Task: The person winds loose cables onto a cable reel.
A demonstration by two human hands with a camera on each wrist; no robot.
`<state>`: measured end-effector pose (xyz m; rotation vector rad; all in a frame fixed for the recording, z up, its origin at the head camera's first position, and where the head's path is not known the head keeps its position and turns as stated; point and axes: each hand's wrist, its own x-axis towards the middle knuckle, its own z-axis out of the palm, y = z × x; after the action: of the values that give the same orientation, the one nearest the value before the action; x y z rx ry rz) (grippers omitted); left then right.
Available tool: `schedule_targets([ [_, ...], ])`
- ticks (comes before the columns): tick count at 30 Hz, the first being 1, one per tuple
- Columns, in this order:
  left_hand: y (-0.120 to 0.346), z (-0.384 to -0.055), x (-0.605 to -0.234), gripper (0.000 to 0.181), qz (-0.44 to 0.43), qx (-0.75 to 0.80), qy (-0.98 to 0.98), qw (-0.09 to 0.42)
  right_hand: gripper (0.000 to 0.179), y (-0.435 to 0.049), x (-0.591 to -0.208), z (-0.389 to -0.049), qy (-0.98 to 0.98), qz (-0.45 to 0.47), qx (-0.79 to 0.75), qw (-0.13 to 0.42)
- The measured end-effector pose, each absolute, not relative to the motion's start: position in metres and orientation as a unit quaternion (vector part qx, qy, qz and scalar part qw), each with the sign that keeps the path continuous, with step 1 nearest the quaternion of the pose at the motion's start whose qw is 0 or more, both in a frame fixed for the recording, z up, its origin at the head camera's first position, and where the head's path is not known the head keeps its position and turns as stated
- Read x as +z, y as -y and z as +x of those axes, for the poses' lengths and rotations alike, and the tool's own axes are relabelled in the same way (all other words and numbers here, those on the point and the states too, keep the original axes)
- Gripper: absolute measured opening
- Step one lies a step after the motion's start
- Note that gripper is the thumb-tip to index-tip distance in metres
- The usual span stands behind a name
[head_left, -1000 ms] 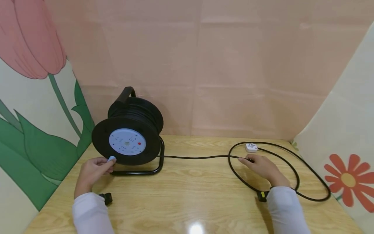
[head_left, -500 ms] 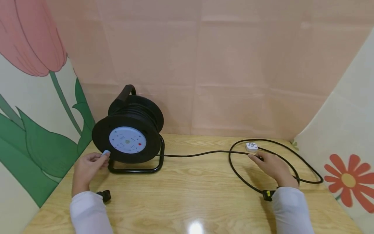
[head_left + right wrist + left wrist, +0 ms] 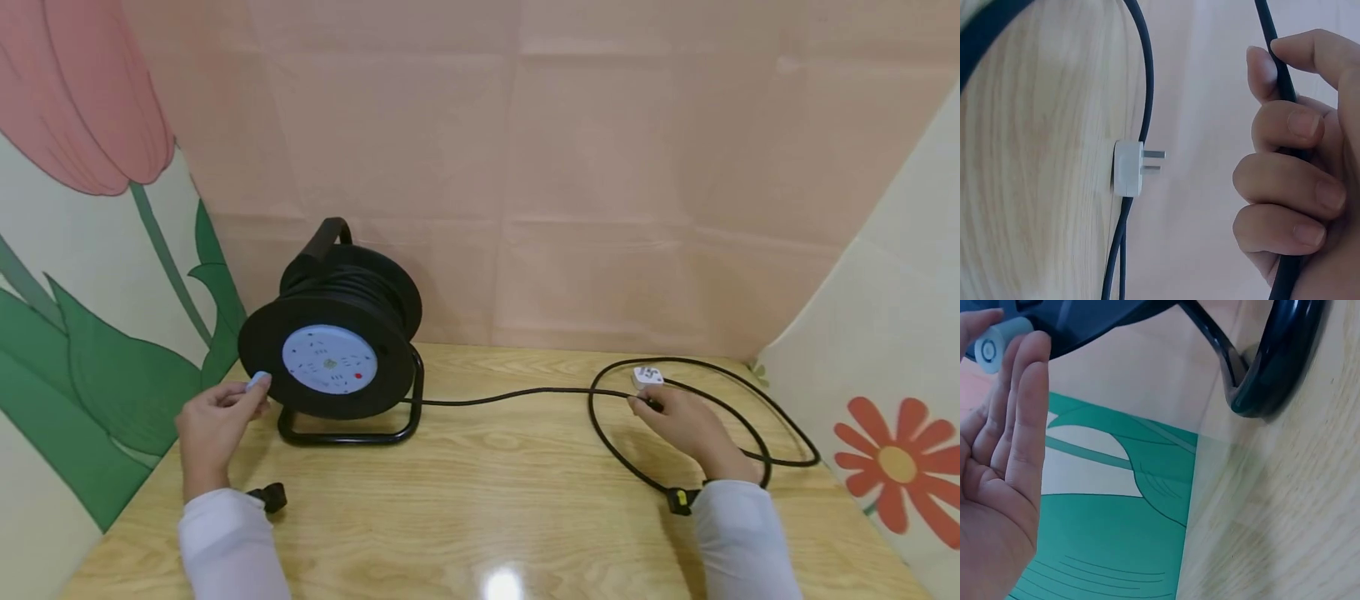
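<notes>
A black cable reel (image 3: 258,337) stands at the left of the table on a tubular metal frame (image 3: 345,438), cable wound on its drum. My left hand (image 3: 213,429) pinches the light blue crank knob (image 3: 1005,344) at the lower left of the reel's front flange, thumb on one side and fingers on the other. From the reel, a black cable (image 3: 517,391) runs right to my right hand (image 3: 686,425). In the right wrist view, the fingers (image 3: 1282,178) curl round that cable. Beyond the hand the cable lies in loose loops, ending in a white plug (image 3: 1127,169) with metal pins.
A pale blue socket panel (image 3: 330,358) with a red button fills the reel's face. The wooden table (image 3: 480,492) ends at a pink back wall (image 3: 585,208). Flower-printed sheets (image 3: 127,350) close off both sides. A black wrist device (image 3: 681,501) sits at each sleeve.
The left hand has carried the crank knob up and left along the flange's edge. The right hand shifted right, then slightly back left, and the cable loops at the right have shrunk.
</notes>
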<state>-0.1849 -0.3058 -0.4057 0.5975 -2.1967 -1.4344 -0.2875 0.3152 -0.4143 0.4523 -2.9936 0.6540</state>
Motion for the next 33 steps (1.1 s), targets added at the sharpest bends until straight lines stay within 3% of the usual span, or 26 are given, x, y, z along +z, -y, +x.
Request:
schedule_targets([
  [10,0.3,-0.188,-0.399,0.047,0.216,-0.548,0.758,0.281,0.039,-0.303,-0.418,-0.287,0.96,0.173,0.219,0.029],
  [33,0.287,-0.188,-0.379,0.042,0.209,-0.587,0.708,0.331,0.039,-0.292,-0.42,-0.286,0.95,0.191,0.248,-0.01],
])
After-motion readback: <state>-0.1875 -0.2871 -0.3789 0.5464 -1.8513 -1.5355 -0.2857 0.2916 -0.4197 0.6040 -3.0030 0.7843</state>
